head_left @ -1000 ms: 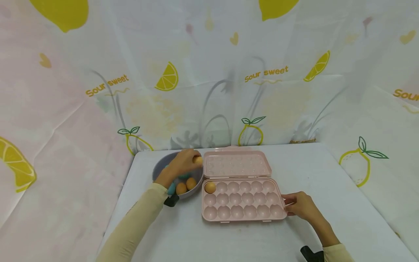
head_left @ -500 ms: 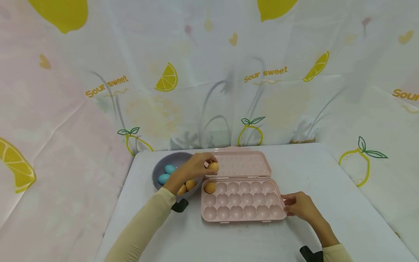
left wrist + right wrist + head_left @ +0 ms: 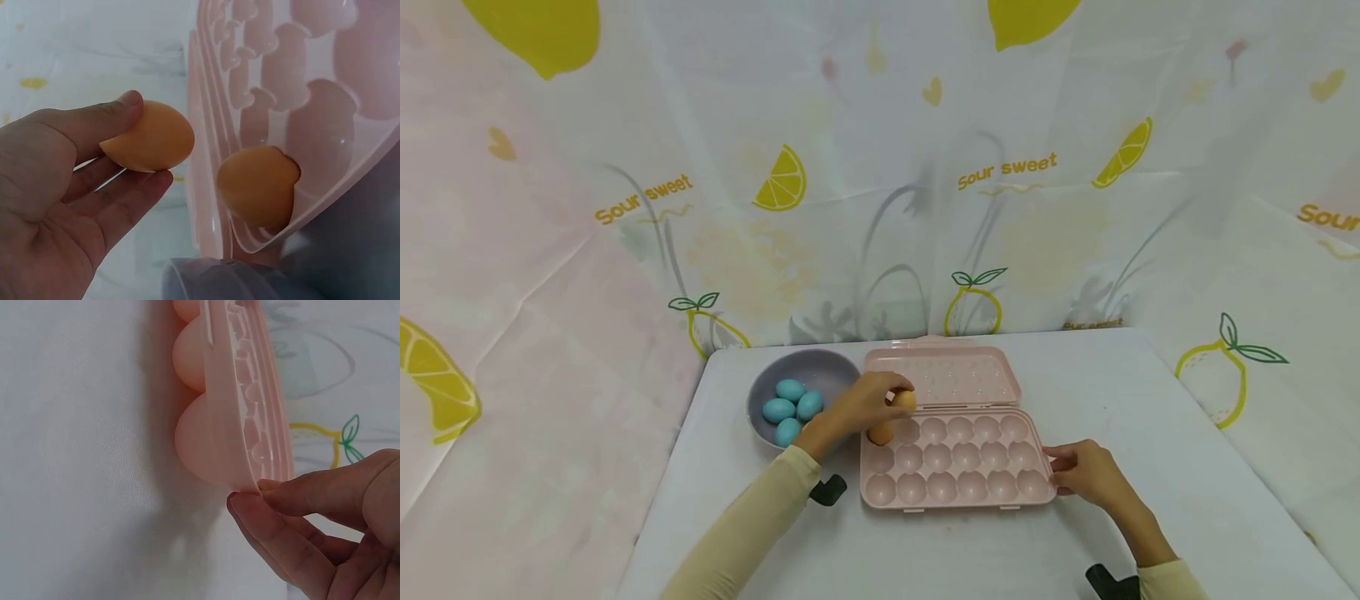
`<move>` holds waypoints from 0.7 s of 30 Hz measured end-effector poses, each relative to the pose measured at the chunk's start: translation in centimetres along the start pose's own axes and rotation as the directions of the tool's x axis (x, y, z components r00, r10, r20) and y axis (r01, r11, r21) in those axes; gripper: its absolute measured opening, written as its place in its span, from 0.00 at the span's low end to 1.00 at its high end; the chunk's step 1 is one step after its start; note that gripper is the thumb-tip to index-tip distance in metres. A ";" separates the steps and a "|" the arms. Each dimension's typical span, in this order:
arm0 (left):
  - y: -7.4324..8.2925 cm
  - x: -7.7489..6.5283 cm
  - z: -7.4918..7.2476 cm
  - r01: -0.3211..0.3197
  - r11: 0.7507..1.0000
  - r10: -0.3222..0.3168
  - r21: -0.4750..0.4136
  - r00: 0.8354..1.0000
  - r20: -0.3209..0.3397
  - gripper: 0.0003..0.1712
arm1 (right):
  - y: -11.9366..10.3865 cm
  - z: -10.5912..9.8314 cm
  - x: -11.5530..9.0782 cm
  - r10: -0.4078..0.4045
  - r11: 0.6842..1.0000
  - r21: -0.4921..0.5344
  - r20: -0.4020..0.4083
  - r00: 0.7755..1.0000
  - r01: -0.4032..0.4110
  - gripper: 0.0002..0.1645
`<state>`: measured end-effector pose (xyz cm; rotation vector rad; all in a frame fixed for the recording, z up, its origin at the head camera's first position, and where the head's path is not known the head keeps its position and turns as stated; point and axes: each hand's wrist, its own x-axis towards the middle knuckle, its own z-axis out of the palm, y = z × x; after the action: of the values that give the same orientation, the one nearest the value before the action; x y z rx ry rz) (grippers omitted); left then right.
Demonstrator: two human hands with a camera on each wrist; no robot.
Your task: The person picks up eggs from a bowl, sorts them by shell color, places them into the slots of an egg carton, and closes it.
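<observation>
My left hand (image 3: 870, 402) pinches a brown egg (image 3: 153, 137) between thumb and fingers, above the back edge of the pink egg carton (image 3: 955, 458). A second brown egg (image 3: 256, 187) sits in the carton's back left cup, just in front of the held one. At the carton's right end, my right hand (image 3: 1086, 473) grips the rim between thumb and fingertips, as the right wrist view shows. The carton lies open, its lid (image 3: 951, 375) folded back toward the wall. Its other cups hold nothing.
Left of the carton stands a grey bowl (image 3: 760, 387) with several blue eggs (image 3: 778, 410); my left forearm covers part of it. Both rest on a white-covered table (image 3: 1150, 400). A lemon-print cloth (image 3: 850, 250) hangs close behind the table.
My left hand has carried the brown egg rightward from over the bowl to the carton's back left area. The right hand keeps its grip on the carton's rim.
</observation>
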<state>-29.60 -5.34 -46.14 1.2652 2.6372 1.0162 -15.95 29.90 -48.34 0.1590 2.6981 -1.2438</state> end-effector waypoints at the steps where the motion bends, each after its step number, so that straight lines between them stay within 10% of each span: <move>1: 0.0 0.0 0.3 0.006 1.000 -0.006 0.009 1.000 0.001 0.21 | 0.0 0.0 0.0 0.001 1.000 0.003 -0.001 1.000 -0.001 0.26; 21: -0.2 -0.3 2.9 0.048 0.995 -0.053 0.088 0.997 0.064 0.18 | 0.0 0.0 -0.1 -0.013 1.000 0.003 0.007 1.000 0.013 0.26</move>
<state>-28.61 -4.08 -48.60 1.2188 2.6753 0.8467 -15.86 29.91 -48.33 0.1374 2.6956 -1.2498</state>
